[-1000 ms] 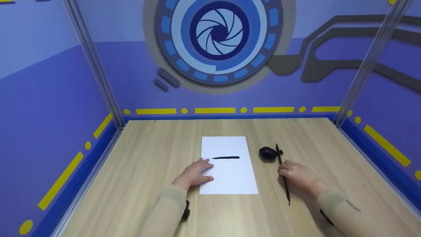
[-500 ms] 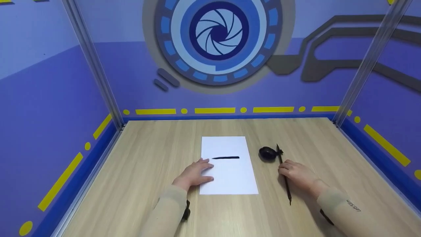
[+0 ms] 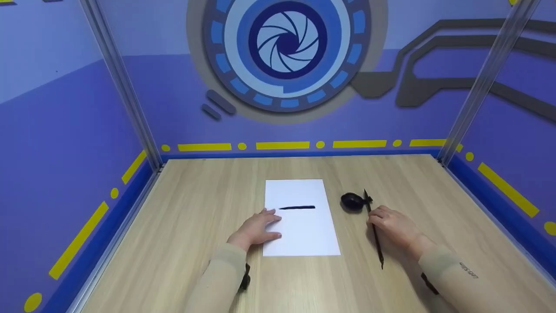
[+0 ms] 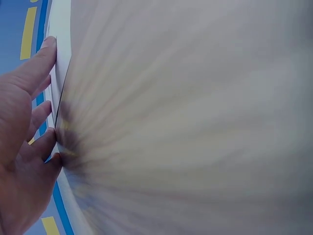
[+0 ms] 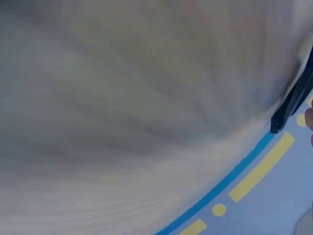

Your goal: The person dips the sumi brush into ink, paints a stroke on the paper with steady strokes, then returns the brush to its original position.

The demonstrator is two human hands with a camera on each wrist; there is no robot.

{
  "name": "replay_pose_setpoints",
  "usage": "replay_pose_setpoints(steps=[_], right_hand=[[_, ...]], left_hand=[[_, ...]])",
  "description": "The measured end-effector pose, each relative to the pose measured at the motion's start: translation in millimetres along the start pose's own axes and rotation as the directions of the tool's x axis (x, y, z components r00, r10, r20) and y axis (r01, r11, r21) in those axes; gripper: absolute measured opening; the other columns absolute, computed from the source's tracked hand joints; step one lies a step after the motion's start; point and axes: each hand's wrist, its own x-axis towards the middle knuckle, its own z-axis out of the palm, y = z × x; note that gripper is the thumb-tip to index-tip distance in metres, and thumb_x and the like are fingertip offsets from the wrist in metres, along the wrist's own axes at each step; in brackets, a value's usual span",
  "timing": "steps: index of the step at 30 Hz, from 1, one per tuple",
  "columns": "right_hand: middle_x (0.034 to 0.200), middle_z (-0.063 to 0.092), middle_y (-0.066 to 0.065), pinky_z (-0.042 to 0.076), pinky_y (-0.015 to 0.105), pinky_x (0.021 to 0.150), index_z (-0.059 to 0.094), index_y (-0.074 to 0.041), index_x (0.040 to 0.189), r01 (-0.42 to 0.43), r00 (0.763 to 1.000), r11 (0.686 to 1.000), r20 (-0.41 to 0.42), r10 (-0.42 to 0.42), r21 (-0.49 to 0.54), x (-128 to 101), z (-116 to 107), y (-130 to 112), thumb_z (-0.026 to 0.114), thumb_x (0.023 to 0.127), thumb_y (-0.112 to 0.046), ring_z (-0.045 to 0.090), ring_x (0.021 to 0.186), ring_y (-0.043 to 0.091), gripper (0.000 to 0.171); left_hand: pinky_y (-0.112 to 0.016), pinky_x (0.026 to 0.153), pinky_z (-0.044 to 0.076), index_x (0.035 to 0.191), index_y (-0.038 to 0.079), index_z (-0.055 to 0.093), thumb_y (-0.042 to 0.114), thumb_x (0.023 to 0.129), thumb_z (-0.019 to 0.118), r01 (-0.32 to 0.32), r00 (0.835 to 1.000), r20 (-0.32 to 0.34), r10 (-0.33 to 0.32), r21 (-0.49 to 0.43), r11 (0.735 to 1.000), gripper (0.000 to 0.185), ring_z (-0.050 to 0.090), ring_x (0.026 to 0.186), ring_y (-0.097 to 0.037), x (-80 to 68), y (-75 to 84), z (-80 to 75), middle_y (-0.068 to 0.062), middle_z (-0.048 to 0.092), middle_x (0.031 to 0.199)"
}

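Observation:
A sheet of white paper [image 3: 299, 239] lies on the table with one black brush stroke [image 3: 297, 208] across it. My left hand [image 3: 256, 228] rests on its left edge, fingers spread; those fingers also show in the left wrist view. To the right of the sheet sits a small black ink dish [image 3: 352, 202] with a short handle-like part. My right hand [image 3: 393, 226] pinches a slim dark writing brush [image 3: 377, 243] by its shaft. The brush's dark tip points away from me and overlaps the dish's handle-like part. Only slivers of the right fingers [image 5: 309, 117] show in the right wrist view.
A light wood table [image 3: 195, 208] bears everything. Blue printed walls [image 3: 286, 130] with yellow dashes stand at its back and both sides, and metal posts [image 3: 126, 82] rise at the back corners.
My right hand has shifted slightly away from me, still pinching the brush. My left hand, the paper and the dish stay where they were; the head view has moved a touch.

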Motion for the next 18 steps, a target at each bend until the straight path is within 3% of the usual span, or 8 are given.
replay_pose_setpoints(steps=[10, 18], right_hand=[[0.096, 0.074, 0.011, 0.063, 0.037, 0.072, 0.073, -0.003, 0.095, -0.056, 0.987, 0.998, -0.153, 0.059, 0.023, 32, -1, 10, 0.073, 0.071, 0.021, 0.070, 0.089, 0.027, 0.034], [0.103, 0.074, 0.011, 0.064, 0.040, 0.076, 0.074, -0.005, 0.099, -0.148, 0.973, 0.986, -0.169, 0.159, 0.075, 62, 0, 6, 0.078, 0.077, 0.014, 0.070, 0.096, 0.029, 0.029]], left_hand=[[-0.053, 0.130, 0.026, 0.146, 0.016, 0.059, 0.035, 0.099, 0.068, 0.014, 1.000, 0.016, -0.015, 0.011, 1.000, 0.051, 0.027, 0.158, -0.033, 3.3, 0.9, -2.1, -0.007, 0.041, 0.165], [-0.050, 0.128, 0.032, 0.136, 0.018, 0.067, 0.025, 0.108, 0.054, 0.000, 1.000, -0.006, 0.001, 0.046, 0.999, 0.033, 0.037, 0.154, -0.031, 6.8, 4.0, -8.2, -0.006, 0.045, 0.163]])
